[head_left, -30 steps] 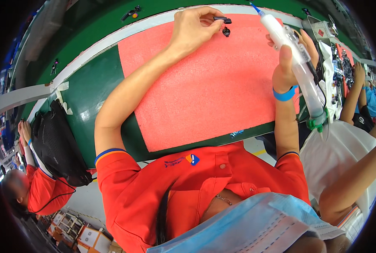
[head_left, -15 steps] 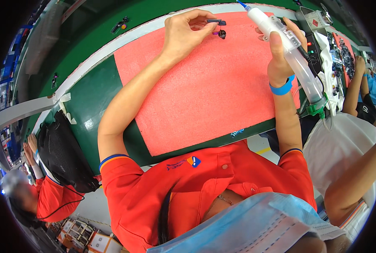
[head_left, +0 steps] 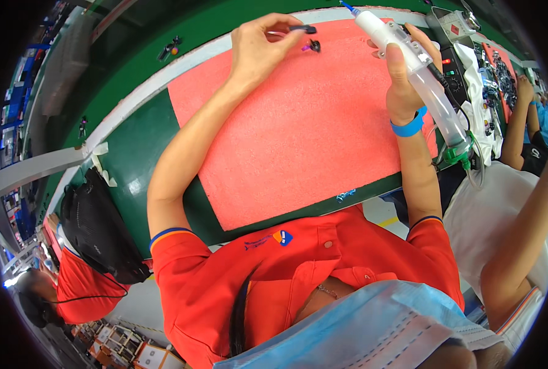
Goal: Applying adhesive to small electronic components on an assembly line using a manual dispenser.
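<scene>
Our hands were both partly closed around things near the far edge of a smooth green tabletop (head_left: 132, 150). From the left, a black fabric bag (head_left: 102, 227) lay at its end. Next, our left hand (head_left: 255, 54) pinched a small, flat black piece (head_left: 303, 29) over a rectangular pink foam sheet (head_left: 305, 135); a small round dark part (head_left: 314, 46) showed just below, whether joined we couldn't tell. Further right, our right hand (head_left: 403, 92) gripped a white-and-clear, blue-tipped cylindrical dispenser (head_left: 406, 55), tilted.
</scene>
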`<state>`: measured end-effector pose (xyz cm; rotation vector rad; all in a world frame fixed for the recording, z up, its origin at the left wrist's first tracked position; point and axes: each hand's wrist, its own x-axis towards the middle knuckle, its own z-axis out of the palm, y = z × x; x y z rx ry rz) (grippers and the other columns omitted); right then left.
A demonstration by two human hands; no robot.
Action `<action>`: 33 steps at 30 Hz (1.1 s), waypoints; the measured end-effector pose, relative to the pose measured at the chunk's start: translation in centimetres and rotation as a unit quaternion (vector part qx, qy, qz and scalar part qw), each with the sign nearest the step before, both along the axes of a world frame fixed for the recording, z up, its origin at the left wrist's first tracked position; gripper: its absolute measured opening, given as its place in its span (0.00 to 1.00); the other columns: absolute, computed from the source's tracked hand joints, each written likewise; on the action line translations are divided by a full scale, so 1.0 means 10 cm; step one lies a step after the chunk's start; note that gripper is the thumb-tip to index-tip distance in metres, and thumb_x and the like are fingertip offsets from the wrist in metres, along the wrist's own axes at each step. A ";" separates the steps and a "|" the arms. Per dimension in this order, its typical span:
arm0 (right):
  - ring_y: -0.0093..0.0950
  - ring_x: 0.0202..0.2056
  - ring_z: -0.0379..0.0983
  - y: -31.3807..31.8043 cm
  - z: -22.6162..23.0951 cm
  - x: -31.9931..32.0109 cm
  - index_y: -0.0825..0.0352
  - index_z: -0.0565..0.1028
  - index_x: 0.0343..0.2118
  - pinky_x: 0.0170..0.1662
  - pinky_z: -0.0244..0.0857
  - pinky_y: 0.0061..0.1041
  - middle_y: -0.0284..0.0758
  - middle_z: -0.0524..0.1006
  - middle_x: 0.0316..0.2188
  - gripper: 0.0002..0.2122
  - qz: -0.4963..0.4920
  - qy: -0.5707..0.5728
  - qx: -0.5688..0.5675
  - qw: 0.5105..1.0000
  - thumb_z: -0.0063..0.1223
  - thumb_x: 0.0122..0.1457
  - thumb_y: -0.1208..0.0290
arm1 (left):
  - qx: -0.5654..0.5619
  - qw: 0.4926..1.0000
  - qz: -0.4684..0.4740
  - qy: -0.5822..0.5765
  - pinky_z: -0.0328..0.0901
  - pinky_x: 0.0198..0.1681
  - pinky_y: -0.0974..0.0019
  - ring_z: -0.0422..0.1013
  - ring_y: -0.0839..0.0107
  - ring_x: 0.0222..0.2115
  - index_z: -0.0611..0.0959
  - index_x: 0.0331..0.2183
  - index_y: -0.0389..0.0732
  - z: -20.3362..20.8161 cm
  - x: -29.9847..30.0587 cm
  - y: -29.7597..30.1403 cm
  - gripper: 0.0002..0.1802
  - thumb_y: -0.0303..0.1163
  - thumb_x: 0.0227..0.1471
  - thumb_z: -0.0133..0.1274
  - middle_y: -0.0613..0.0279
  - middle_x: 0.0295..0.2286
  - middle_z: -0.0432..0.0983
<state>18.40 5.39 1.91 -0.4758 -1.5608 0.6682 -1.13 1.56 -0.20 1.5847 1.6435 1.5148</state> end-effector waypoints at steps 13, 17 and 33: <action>0.23 0.28 0.70 0.04 0.04 0.03 0.71 0.67 0.37 0.32 0.65 0.19 0.39 0.71 0.29 0.17 -0.024 0.026 -0.026 0.999 0.56 0.43 0.72 | 0.158 0.970 0.077 0.170 0.60 0.27 0.72 0.65 0.73 0.25 0.80 0.20 0.40 0.36 -0.03 -0.01 0.07 0.27 0.30 0.58 0.65 0.19 0.72; 0.30 0.26 0.70 0.00 0.04 -0.01 0.75 0.65 0.38 0.29 0.69 0.25 0.42 0.69 0.29 0.16 -0.016 0.033 -0.029 0.999 0.51 0.46 0.75 | 0.154 0.971 0.057 0.172 0.60 0.26 0.72 0.65 0.74 0.24 0.80 0.20 0.41 0.39 0.06 -0.14 0.07 0.26 0.29 0.59 0.67 0.18 0.72; 0.27 0.25 0.70 -0.02 0.06 -0.04 0.74 0.65 0.38 0.29 0.68 0.24 0.42 0.68 0.29 0.16 0.026 0.037 -0.063 0.997 0.52 0.46 0.74 | 0.167 0.968 0.042 0.184 0.60 0.26 0.73 0.65 0.75 0.24 0.80 0.20 0.42 0.38 0.05 -0.20 0.07 0.27 0.29 0.59 0.68 0.18 0.72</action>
